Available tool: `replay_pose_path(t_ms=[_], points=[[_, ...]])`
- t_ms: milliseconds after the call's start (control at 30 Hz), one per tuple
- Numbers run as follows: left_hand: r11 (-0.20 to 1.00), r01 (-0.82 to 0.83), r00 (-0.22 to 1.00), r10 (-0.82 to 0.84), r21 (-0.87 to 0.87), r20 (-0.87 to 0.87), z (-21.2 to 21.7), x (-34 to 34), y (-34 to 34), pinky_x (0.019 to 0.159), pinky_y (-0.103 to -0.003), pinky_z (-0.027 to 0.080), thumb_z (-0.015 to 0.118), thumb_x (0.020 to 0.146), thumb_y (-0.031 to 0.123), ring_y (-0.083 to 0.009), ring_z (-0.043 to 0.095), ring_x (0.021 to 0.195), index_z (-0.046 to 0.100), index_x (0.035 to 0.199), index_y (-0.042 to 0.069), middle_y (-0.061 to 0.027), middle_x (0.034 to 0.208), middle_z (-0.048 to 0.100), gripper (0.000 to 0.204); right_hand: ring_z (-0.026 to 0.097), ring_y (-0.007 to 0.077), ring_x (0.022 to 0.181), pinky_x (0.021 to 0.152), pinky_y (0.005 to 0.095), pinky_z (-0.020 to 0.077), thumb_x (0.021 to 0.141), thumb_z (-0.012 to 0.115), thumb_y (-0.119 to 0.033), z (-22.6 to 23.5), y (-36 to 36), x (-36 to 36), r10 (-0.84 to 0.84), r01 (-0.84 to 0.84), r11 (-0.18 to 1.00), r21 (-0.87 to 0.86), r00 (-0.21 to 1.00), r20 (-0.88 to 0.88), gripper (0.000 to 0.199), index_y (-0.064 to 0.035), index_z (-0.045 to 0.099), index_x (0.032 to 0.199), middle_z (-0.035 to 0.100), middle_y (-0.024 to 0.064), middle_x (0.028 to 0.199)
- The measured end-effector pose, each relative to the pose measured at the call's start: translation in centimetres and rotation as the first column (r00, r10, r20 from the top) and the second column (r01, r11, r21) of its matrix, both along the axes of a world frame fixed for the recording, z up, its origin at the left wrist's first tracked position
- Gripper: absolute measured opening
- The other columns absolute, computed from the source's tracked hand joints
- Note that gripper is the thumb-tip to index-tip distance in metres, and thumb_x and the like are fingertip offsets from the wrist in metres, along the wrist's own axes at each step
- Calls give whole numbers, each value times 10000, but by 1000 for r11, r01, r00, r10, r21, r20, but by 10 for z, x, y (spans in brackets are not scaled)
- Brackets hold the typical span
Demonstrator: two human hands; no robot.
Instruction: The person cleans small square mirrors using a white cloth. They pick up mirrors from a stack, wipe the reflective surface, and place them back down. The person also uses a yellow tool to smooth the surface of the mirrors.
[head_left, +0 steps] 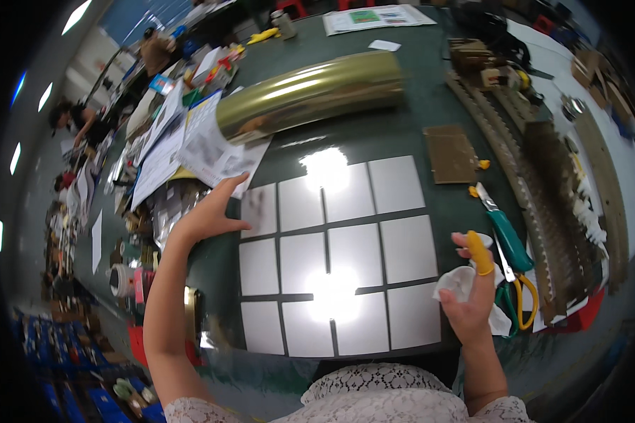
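Since gaps probably keep 12 panels [408,248] grabbable, left hand [206,213]'s spread left of them, right hand [471,304]'s at tissue [458,283] rightward, can't tell grip.

The head view looked down from above the wearer's own chest, through the left of two fisheyes worn side by side, and faced forward across the table [374,134]. The plates [355,254] lay near, around and below the middle of the view, seen steeply from above. The blouse [381,388] showed at the lower edge, the forearms [166,303] rising on either side. Farther off, the roll [310,92] was seen at a shallower slant. The wide lens took in ceiling lamps [44,96] at far left, with black corners all round.
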State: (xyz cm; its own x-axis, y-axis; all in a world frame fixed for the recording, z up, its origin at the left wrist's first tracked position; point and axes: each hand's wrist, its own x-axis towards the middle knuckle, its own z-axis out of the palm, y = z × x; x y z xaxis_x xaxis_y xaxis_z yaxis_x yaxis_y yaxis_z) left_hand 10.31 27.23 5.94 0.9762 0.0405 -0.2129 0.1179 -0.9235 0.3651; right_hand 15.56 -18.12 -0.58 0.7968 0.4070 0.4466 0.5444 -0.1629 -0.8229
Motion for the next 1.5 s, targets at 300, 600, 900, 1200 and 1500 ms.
replay_pose_path(t_ms=[300, 600, 900, 1200, 1500], points=[[955, 297, 881, -270, -10, 388, -6, 106, -140, 1009, -375, 413, 728, 822, 154, -285, 520, 1198, 479, 1329, 40, -151, 1285, 535, 577, 556, 354, 962, 844, 417, 467, 731, 789, -99, 4, -5, -2, -7, 13, 1000, -23, 966, 258, 531, 64, 519, 1157, 540, 192, 1137], [926, -43, 984, 105, -374, 146, -32, 183, -250, 675, -324, 535, 665, 893, 331, -206, 646, 824, 462, 1242, -34, -188, 1052, 622, 544, 581, 338, 907, 768, 383, 500, 730, 767, -59, 1, -6, -2, -65, 50, 997, 57, 957, 284, 432, 67, 558, 1087, 564, 177, 1088], [843, -83, 983, 156, -532, 93, -35, 175, -227, 606, -266, 523, 625, 921, 182, -146, 628, 698, 523, 1157, -8, -124, 963, 653, 320, 581, 339, 893, 762, 390, 497, 732, 750, -31, 0, -7, -3, -87, 66, 994, 85, 956, 280, 394, 54, 569, 1071, 577, 172, 1071], [994, 96, 876, -105, 43, 470, -27, 64, -174, 1005, -415, 401, 608, 890, 70, -372, 495, 1207, 543, 1186, 27, -180, 1231, 548, 305, 566, 354, 899, 771, 413, 479, 732, 734, 1, -5, -3, -1, -84, 76, 996, 38, 949, 305, 445, 57, 539, 1128, 570, 181, 1068], [994, 66, 901, -98, 89, 423, -29, -51, -168, 1040, -444, 392, 688, 817, 73, -379, 419, 1311, 512, 1262, 22, -185, 1344, 493, 481, 547, 338, 901, 793, 398, 455, 758, 676, 43, -12, 7, -4, -106, 126, 991, -39, 938, 330, 355, 53, 564, 1096, 575, 180, 1040]])
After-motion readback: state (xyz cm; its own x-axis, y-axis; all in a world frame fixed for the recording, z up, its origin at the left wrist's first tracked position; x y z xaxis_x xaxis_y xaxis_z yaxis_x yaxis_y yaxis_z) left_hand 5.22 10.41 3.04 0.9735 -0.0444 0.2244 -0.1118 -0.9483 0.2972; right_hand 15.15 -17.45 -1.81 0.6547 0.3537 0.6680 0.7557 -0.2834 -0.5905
